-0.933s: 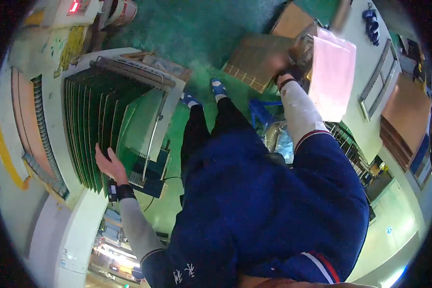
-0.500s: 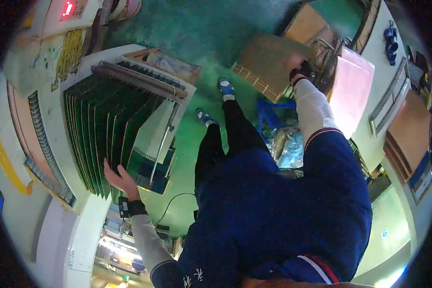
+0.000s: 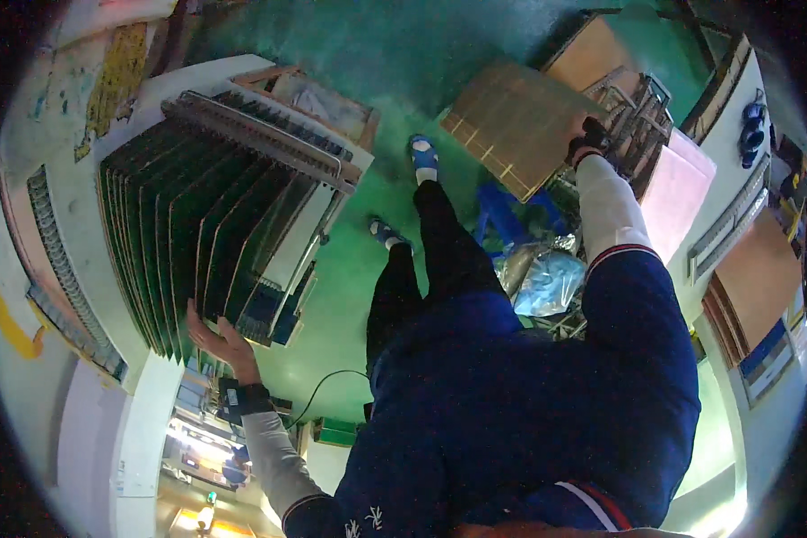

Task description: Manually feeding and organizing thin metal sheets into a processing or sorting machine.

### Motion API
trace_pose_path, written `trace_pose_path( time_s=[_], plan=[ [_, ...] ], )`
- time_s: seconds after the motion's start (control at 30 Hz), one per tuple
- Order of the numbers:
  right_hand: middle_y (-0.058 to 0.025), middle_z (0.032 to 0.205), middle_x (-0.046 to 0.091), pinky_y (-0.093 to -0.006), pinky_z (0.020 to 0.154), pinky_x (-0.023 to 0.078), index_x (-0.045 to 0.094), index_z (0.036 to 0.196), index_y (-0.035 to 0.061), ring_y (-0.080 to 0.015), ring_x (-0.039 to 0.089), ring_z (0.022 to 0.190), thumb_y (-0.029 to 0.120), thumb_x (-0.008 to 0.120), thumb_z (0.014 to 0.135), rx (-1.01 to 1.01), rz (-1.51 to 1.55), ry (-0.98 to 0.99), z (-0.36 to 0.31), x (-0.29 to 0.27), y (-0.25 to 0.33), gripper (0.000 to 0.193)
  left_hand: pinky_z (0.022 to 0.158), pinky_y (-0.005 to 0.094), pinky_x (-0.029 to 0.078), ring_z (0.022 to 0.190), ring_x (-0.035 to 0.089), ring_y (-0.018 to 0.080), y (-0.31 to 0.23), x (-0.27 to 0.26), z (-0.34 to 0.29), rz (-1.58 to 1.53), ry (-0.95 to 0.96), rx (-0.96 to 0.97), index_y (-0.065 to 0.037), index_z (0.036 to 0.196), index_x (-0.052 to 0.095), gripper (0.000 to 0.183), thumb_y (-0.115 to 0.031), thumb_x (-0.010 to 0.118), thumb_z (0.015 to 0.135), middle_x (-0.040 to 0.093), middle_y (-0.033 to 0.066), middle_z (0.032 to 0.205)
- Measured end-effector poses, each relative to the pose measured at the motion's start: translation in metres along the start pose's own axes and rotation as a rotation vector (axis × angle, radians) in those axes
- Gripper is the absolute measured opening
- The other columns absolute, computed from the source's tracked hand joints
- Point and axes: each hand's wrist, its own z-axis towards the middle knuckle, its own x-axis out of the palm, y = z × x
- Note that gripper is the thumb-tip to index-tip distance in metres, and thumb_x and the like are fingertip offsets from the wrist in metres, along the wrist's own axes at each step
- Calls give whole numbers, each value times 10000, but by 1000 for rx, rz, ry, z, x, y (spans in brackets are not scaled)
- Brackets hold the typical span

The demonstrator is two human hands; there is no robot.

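Note:
At the left, a row of dark green boards (image 3: 175, 233) stands on edge in a slotted rack (image 3: 251, 134). My left hand (image 3: 222, 343) is at the near lower edges of these boards, fingers stretched out and thumb apart. It seems to touch a board edge; a firm grip does not show. To the far right, my right hand (image 3: 587, 142) is at the right edge of a flat brown board (image 3: 520, 117), beside a metal rack (image 3: 641, 112). A dark band or covering hides much of that hand, so its finger pose is unclear.
A blue stool-like frame (image 3: 504, 215) and a clear plastic bag (image 3: 547, 282) are below the brown board. Pink sheets (image 3: 680, 188) lean beside my right forearm. Brown panels (image 3: 749, 282) are stacked farther right. A dark cable (image 3: 318, 386) runs along the green floor.
The whole view has shifted slightly. My right hand has moved a little to the right along the brown board. My left hand remains at the green boards with its fingers still extended.

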Motion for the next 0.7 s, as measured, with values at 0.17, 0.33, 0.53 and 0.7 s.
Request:
trace_pose_path(
  time_s=[0.17,0.33,0.53,0.7],
  plan=[
    [-148,1072,740,-447,864,572,769,1045,115,-342,699,1010,491,700,823,-36,-54,13,14,-1,-1,442,1103,534,332,1284,494,407,15,4,-9,2,-29,-1,1,1460,457,615,-447,446,1038,531,204,1436],
    [-134,1043,749,-437,843,579,777,1019,121,-333,710,972,502,703,821,-73,-103,9,34,-5,-4,436,1093,519,350,1275,502,411,21,9,-14,-19,-76,6,18,1449,471,663,-500,448,1036,545,213,1416],
    [-118,1009,760,-426,818,588,787,987,127,-323,722,926,516,707,819,-139,-191,-21,68,-7,-5,431,1083,514,358,1256,513,404,17,5,-9,-31,-47,-41,12,1445,479,722,-574,448,1025,559,207,1396],
    [-126,1005,760,-423,821,585,786,981,117,-315,727,918,520,701,826,-166,-206,-42,76,-15,-7,441,1073,507,368,1258,511,390,14,4,-9,12,-10,-80,9,1447,476,734,-590,443,1023,547,199,1408]
  ],
)
